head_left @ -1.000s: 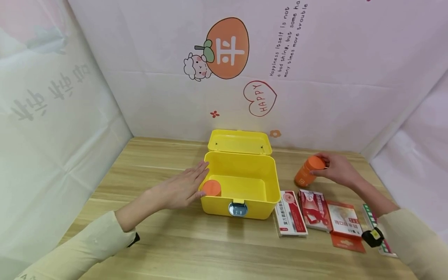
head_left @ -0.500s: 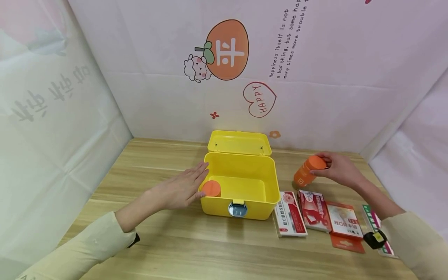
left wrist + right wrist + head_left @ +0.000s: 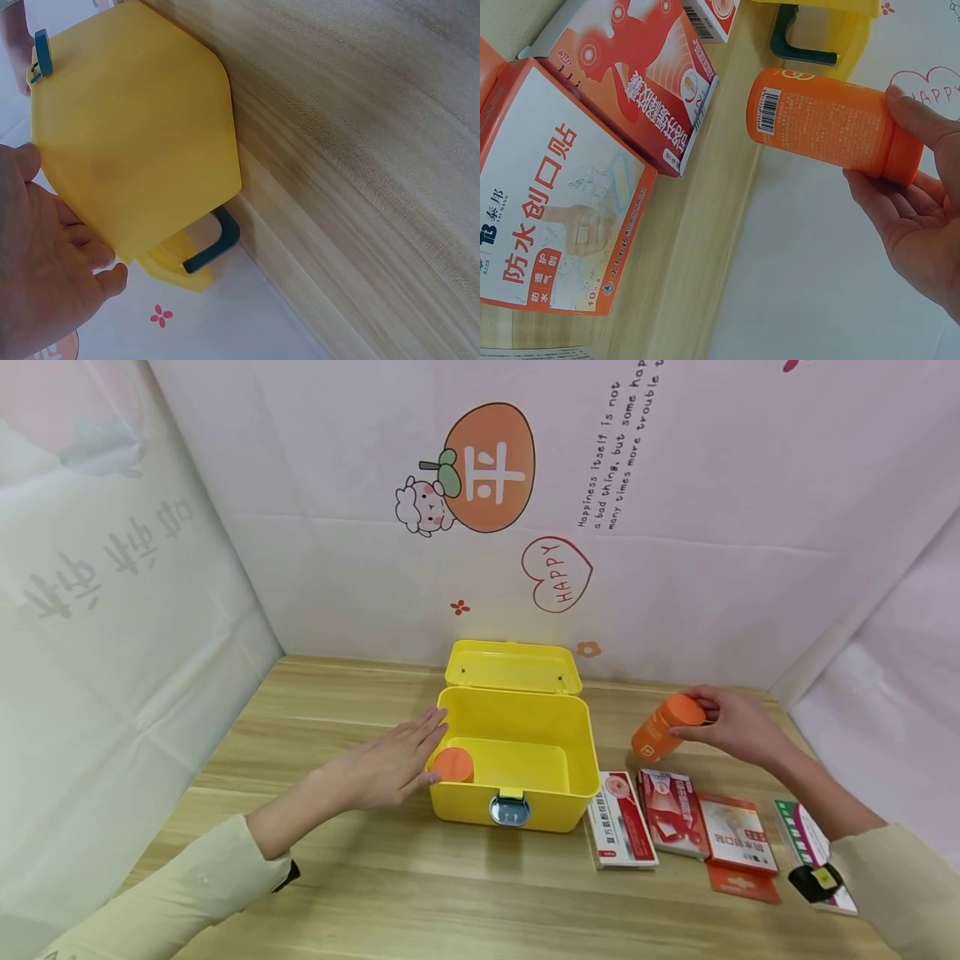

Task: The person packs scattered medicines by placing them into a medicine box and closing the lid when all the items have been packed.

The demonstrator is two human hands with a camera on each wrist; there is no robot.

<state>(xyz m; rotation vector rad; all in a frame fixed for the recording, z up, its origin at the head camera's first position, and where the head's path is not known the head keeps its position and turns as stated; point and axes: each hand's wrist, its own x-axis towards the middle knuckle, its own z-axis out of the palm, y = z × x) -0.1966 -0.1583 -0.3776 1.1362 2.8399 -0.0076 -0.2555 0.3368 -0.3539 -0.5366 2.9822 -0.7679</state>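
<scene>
Near the back right of the table, my right hand (image 3: 738,727) pinches an orange pill bottle (image 3: 654,739) by its lid between thumb and fingers. The bottle leans; whether its base touches the wood I cannot tell. In the right wrist view its barcode label (image 3: 768,111) shows. My left hand (image 3: 393,764) rests with straight fingers along the left rim of a yellow medicine box (image 3: 465,810), whose lid (image 3: 513,664) stands back. Inside, at the front left corner, sits a second orange-capped container (image 3: 453,765), its lower part hidden by the box wall. The left wrist view shows the box's side (image 3: 142,135).
Right of the box lie several flat packs: a white-and-red medicine box (image 3: 621,818), a red box (image 3: 672,812), a waterproof plaster box (image 3: 738,835) and a green-and-white box (image 3: 802,831), partly under the right wrist. Printed cloth walls (image 3: 337,585) enclose the wooden table (image 3: 450,893).
My right hand, with the orange bottle, has shifted slightly to the right, and the wrist has moved right, uncovering more of the green-and-white box. The left hand has stayed put.
</scene>
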